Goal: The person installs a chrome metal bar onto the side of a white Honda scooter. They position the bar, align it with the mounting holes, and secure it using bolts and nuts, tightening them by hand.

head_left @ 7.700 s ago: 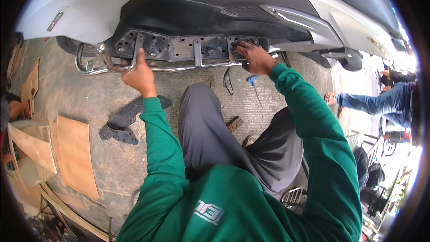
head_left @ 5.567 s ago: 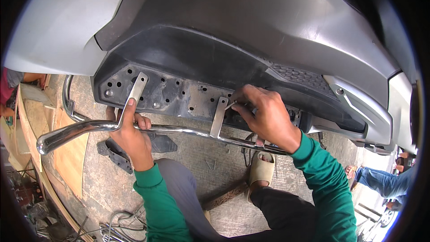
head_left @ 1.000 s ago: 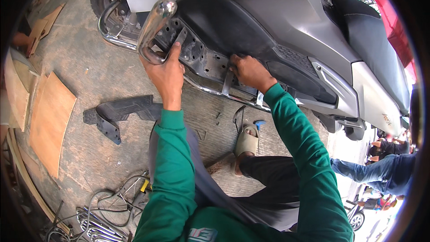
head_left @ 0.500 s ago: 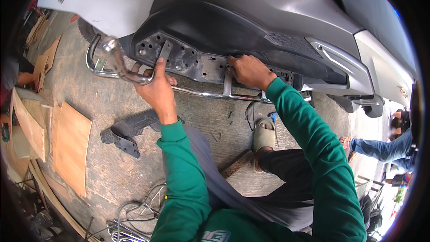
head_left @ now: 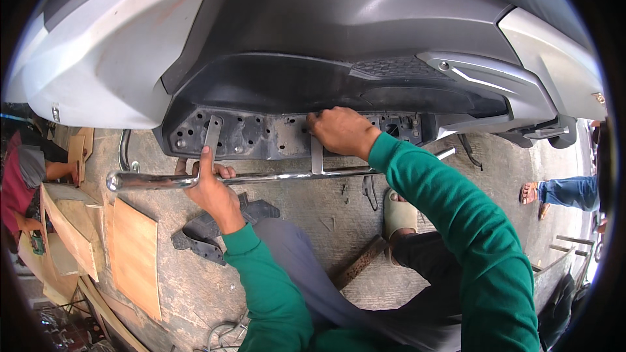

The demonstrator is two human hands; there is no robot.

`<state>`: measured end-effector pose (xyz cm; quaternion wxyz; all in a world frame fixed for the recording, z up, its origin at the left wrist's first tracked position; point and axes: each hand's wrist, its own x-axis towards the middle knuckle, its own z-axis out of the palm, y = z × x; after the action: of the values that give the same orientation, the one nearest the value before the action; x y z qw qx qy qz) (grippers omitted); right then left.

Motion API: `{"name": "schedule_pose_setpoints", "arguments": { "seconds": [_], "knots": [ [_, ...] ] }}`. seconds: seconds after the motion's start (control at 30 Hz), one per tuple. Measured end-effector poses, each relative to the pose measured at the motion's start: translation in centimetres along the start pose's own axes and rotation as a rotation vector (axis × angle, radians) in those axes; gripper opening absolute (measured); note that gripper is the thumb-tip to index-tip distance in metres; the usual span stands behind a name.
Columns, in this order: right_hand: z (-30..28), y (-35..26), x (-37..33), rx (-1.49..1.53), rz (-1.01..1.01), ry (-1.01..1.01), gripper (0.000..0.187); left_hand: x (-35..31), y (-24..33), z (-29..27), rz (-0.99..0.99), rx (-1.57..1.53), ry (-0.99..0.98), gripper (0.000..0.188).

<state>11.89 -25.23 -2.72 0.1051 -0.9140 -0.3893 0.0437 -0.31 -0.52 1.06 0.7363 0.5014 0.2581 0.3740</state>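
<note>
A chrome guard bar (head_left: 274,176) with two flat metal brackets runs along the lower edge of a grey and silver motor scooter (head_left: 287,13). My left hand (head_left: 214,189) is wrapped round the bar below the left bracket (head_left: 213,132), thumb up against that bracket. The bracket's top lies over a dusty perforated metal plate (head_left: 251,132) on the scooter's side. My right hand (head_left: 345,132) is closed at the upper end of the second bracket (head_left: 317,158). Its fingertips press against the plate there, and whatever lies under them is hidden.
A black plastic part (head_left: 202,238) lies on the concrete floor near my left forearm. Plywood pieces (head_left: 135,257) are at the left, beside another person (head_left: 29,186). A wooden block (head_left: 360,262) sits by my sandalled foot (head_left: 399,215). Another person's leg (head_left: 567,194) is at the right.
My view has shifted, showing more of the scooter's left side. The bar's left end now looks straighter and more level. Both hands keep their places on the bar and bracket.
</note>
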Motion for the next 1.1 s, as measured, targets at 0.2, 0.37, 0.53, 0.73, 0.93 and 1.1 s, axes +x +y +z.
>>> {"name": "schedule_pose_setpoints", "arguments": {
  "seconds": [0.2,0.37,0.53,0.73,0.93,1.1],
  "knots": [
    [-0.2,-0.3,0.2,-0.035,0.058,-0.1,0.034,0.0,0.0,0.2,0.032,0.027,-0.001,0.062],
    [0.0,-0.2,-0.4,0.038,0.071,0.011,0.029,-0.1,-0.1,0.2,0.034,0.021,0.011,0.064],
    [0.8,0.3,-0.1,-0.003,-0.031,0.094,0.035,0.0,-0.1,0.4,0.029,0.015,0.03,0.065],
    [-1.6,-0.6,-0.2,0.01,0.093,-0.033,0.043,0.0,0.2,0.7,0.024,0.019,0.037,0.065],
    [1.3,-5.9,-5.6,0.152,-0.193,-0.223,0.029,0.4,-0.3,-0.2,0.025,-0.006,-0.011,0.068],
    [15.0,-8.1,-12.2,0.319,-0.037,-0.524,0.028,0.0,-0.1,-0.2,0.029,0.005,-0.023,0.066]
  ]
}}
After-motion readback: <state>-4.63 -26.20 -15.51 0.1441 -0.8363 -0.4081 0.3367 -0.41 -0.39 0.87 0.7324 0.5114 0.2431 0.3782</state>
